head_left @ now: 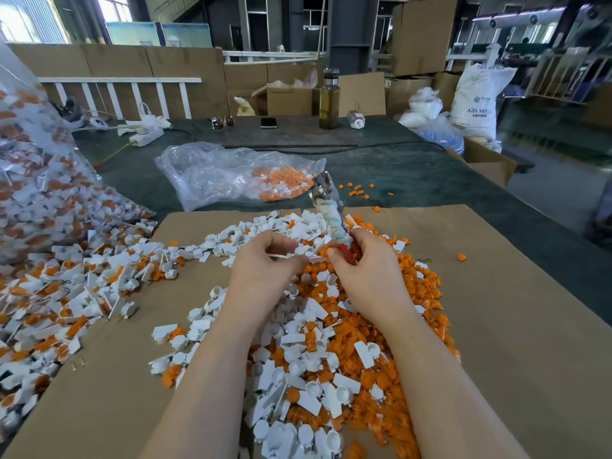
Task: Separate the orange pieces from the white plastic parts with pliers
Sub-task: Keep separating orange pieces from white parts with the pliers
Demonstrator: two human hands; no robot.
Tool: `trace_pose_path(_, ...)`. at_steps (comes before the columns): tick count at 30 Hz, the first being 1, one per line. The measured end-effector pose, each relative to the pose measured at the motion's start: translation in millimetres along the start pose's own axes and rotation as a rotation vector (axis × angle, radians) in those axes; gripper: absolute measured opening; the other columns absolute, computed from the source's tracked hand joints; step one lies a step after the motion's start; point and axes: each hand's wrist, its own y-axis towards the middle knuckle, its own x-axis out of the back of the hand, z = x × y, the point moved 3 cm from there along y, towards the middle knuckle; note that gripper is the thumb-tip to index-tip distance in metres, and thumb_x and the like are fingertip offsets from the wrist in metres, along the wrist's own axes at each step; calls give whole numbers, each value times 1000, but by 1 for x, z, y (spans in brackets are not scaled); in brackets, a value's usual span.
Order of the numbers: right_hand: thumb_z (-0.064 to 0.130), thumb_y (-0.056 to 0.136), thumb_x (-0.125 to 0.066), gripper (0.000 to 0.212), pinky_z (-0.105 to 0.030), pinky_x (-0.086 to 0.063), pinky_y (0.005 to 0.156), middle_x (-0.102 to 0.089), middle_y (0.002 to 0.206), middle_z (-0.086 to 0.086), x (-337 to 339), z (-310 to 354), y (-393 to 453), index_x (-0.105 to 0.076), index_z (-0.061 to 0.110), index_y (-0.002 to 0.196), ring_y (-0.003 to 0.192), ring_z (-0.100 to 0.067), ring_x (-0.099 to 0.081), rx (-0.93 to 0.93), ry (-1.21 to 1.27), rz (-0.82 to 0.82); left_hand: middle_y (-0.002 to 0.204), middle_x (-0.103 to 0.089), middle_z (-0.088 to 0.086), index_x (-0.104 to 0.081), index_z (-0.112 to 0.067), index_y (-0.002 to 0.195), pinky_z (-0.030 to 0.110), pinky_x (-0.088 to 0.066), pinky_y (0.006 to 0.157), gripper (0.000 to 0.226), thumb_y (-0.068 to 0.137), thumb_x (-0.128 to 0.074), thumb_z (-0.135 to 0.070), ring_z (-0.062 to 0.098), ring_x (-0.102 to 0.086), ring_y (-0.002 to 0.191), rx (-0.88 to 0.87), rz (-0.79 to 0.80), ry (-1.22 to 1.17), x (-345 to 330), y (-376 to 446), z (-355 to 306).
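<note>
One pliers [326, 207], two clear bags [231, 170] (far too many plastic pieces to count).

Soft daylight, warped blurry edges

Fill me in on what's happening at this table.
A person is sorting plastic parts over a sheet of cardboard. The right hand grips red-handled pliers, their metal head pointing up and away, while the left hand pinches a small white part beside them. A mixed pile of white and orange pieces lies under the forearms, and a clear bag of more sits beyond.
</note>
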Motion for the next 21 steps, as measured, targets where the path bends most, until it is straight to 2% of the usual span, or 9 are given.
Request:
trace_pose_path(2,32,93,-61,7,-12,-33,54,-54,73,17,0,0,0,-56,27,92,65,-2,-52,4,2,-2,90,-70,-1,-70,-29,88,15,-50,52,19,79,-81,-17,9,-64,71,34,19,-114,1,-2,0)
trace_pose_path(4,33,93,-61,7,-12,-33,55,-55,74,17,0,1,-1,-56,28,94,66,-1,-53,8,15,-6,86,-73,5,-74,-25,88,18,-54,62,19,76,-83,-14,10,-64,68,73,57,-252,0,-4,-1)
trace_pose_path(6,35,93,-60,7,-12,-34,54,-55,74,16,1,1,-1,-55,29,92,67,0,-54,4,38,-17,79,-75,3,-76,-18,86,21,-56,67,19,71,-86,-13,11,-65,68,117,91,-401,-2,-5,-2)
trace_pose_path(9,38,93,-60,10,-12,-34,53,-57,74,15,2,3,-2,-56,29,89,69,4,-55,4,70,-30,78,-76,3,-78,-14,83,20,-57,67,27,58,-87,-20,13,-67,69,154,106,-548,-2,-5,-3)
trace_pose_path(12,39,93,-60,12,-16,-37,55,-59,75,13,3,4,-3,-58,27,89,68,-2,-56,0,86,-39,81,-77,4,-78,-11,84,20,-57,66,36,50,-85,-18,12,-72,73,164,138,-656,-2,-5,-5)
trace_pose_path(15,37,93,-61,11,-13,-36,54,-59,74,12,3,4,-3,-56,30,86,67,-2,-56,0,106,-45,84,-77,5,-79,-11,85,19,-57,65,34,53,-85,-21,12,-73,76,156,149,-689,-2,-6,-7)
trace_pose_path(17,37,93,-61,10,-14,-38,55,-60,76,12,3,4,-3,-57,29,88,68,-2,-57,-2,113,-45,82,-77,5,-80,-14,76,19,-57,67,20,59,-82,-24,13,-73,76,154,145,-702,-2,-6,-7)
trace_pose_path(19,37,94,-60,9,-15,-39,56,-61,78,11,4,4,-3,-58,29,91,70,-4,-58,-4,122,-46,81,-76,6,-81,-16,75,20,-57,67,11,65,-79,-17,14,-73,75,153,154,-735,-3,-7,-8)
trace_pose_path(21,37,94,-60,9,-12,-39,54,-60,76,12,4,5,-3,-56,33,87,70,-1,-58,-2,140,-49,85,-76,8,-81,-15,84,21,-57,67,21,64,-77,-8,16,-73,77,153,154,-757,-3,-8,-8)
